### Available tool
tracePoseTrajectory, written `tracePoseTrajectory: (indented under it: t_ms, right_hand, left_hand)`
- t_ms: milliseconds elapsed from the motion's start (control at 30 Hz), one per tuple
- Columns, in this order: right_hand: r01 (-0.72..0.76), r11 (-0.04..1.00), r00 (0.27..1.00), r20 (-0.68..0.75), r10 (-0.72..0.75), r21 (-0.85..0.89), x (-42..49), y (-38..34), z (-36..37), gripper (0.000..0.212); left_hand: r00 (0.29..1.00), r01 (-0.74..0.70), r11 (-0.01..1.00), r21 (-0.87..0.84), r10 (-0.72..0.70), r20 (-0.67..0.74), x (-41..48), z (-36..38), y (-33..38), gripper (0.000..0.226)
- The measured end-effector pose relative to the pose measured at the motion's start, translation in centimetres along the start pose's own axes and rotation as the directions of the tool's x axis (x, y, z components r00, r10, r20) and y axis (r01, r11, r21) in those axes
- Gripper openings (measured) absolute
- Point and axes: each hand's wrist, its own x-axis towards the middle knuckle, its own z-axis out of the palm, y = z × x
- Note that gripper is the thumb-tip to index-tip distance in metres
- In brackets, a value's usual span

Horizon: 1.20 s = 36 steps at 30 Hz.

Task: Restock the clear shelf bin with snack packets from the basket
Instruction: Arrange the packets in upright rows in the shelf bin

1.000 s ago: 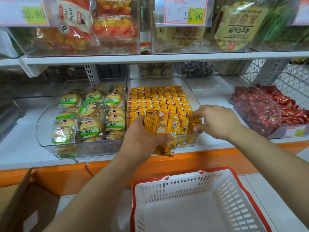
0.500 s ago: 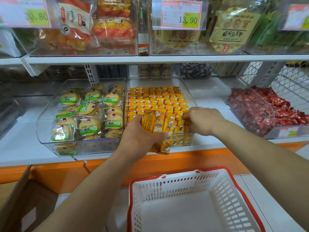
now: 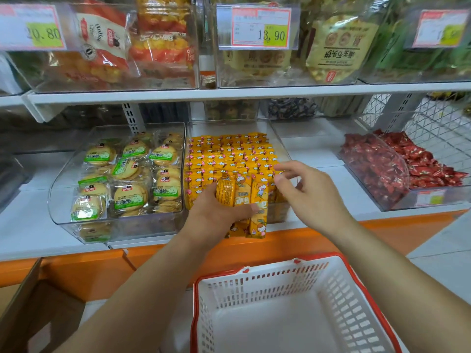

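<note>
My left hand [image 3: 216,215] grips a bunch of several orange snack packets [image 3: 244,200] upright at the front wall of the clear shelf bin [image 3: 277,138]. Rows of the same orange packets [image 3: 229,156] fill that bin. My right hand [image 3: 308,194] hovers at the bin's front right corner with fingers loosely spread; its fingertips are next to the packets there, holding nothing I can see. The white basket with a red rim [image 3: 290,309] stands below on the floor, and nothing shows inside it.
A clear bin of green-labelled biscuits [image 3: 122,179] sits left of the orange bin. A bin of red wrapped sweets [image 3: 397,166] sits to the right. The upper shelf [image 3: 229,94] with price tags overhangs. A cardboard box [image 3: 30,314] is at lower left.
My right hand has let go of the packets at the bin's front right and opened its fingers. My left hand keeps its bunch of packets in about the same place.
</note>
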Motion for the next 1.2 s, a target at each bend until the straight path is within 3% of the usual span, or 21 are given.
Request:
tracePoseTrajectory:
  t_ms: [33,67,167,300,400,467,600,733,800,933,1033,1200]
  right_hand:
    - [-0.079,0.964,0.993,0.108,0.053,0.253,-0.5,-0.5,0.1,0.033]
    - [-0.146,0.911,0.975,0.214,0.065,0.387,-0.8,-0.8,0.3,0.033]
    - [-0.158,0.875,0.956,0.292,0.02,0.457,-0.9,-0.8,0.1,0.034]
    - [-0.205,0.775,0.969,0.233,0.077,0.597,0.1,0.3,-0.5,0.031]
    - [-0.124,0.756,0.99,0.026,0.139,0.643,1.7,1.3,-1.5,0.023]
    - [-0.075,0.833,0.989,-0.066,0.132,0.548,2.5,2.2,-1.7,0.024]
    - [-0.06,0.963,0.994,-0.071,0.081,0.264,2.9,3.5,-0.7,0.026]
    - [0.011,0.993,0.998,-0.064,-0.003,0.117,3.4,3.7,-0.4,0.029]
    - [0.062,0.998,0.998,-0.017,-0.061,0.022,3.5,3.6,-0.4,0.028]
    - [0.163,0.959,0.979,0.162,-0.128,-0.23,3.5,3.2,0.5,0.028]
    - [0.197,0.84,0.968,0.237,-0.085,-0.505,3.5,2.8,1.3,0.03]
    - [0.259,0.773,0.935,0.351,-0.051,-0.579,3.1,2.4,1.6,0.027]
  left_hand:
    - [1.0,-0.011,1.0,-0.006,0.011,0.017,0.0,0.2,0.0,0.065]
    - [0.999,-0.023,1.0,-0.016,0.024,0.035,-0.1,0.5,0.0,0.057]
    - [0.997,-0.046,0.999,-0.026,0.047,0.066,-0.3,0.9,0.0,0.046]
    - [1.0,-0.025,1.0,-0.004,0.025,0.018,-0.3,0.8,0.1,0.066]
    - [0.999,0.012,1.0,-0.001,-0.012,-0.042,0.0,0.3,0.0,0.067]
    - [0.998,0.029,1.0,0.003,-0.029,-0.048,0.2,-0.1,-0.1,0.06]
    - [0.998,0.034,0.998,0.045,-0.031,-0.058,0.3,-0.4,-0.2,0.063]
    - [0.996,0.03,0.997,0.071,-0.024,-0.083,0.3,-0.4,0.0,0.072]
    - [0.996,0.024,0.996,0.085,-0.016,-0.09,0.3,-0.3,0.0,0.063]
    - [0.995,0.017,0.995,0.098,-0.007,-0.095,0.2,-0.1,0.0,0.051]
    - [0.996,0.02,0.996,0.092,-0.012,-0.094,0.1,-0.1,0.2,0.06]
    - [0.996,0.009,0.996,0.084,-0.001,-0.094,-0.1,-0.4,0.3,0.076]
